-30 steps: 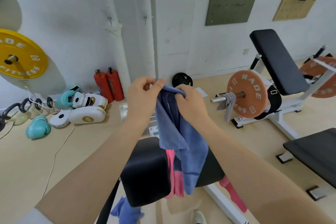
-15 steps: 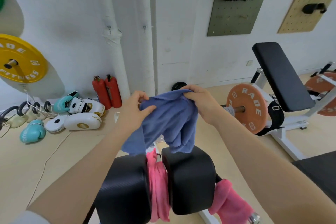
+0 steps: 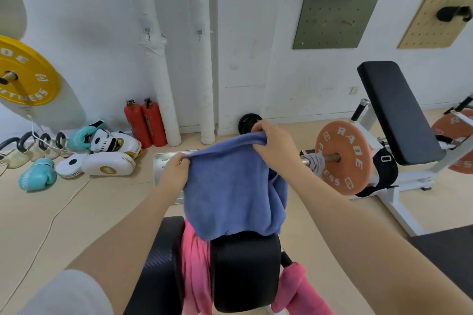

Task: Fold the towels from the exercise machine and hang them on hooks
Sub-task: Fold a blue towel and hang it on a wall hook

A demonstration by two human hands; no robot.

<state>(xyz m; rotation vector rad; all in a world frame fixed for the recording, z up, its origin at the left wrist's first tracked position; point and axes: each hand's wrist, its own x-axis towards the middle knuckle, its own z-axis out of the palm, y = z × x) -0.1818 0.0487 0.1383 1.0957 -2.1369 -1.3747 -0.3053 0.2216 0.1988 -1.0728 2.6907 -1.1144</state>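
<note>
The black padded machine point(image 3: 245, 271) fills the bottom of the view. A pink towel point(image 3: 195, 271) hangs in the gap between its two pads, and more pink cloth shows at its right side.

Above it a blue towel point(image 3: 230, 192) is held up in the air and spread out wide. Its bottom edge just reaches the top of the pad.

The left hand point(image 3: 174, 171) pinches the top left corner with curled fingers. The right hand point(image 3: 273, 146) grips the top right corner the same way, a bit higher up. Both hands hold only the blue towel.

Two small hooks point(image 3: 148, 31) are on the white wall, well apart from the hands.

What could go wrong, I think: the right side of the towel is bunched, so the fold may come out crooked. The low edge could also snag on the pad or the pink towel when the towel is lifted.

Half a second ago the towel was scrunched between the hands. Now it is stretched flatter and the hands are further apart.
</note>
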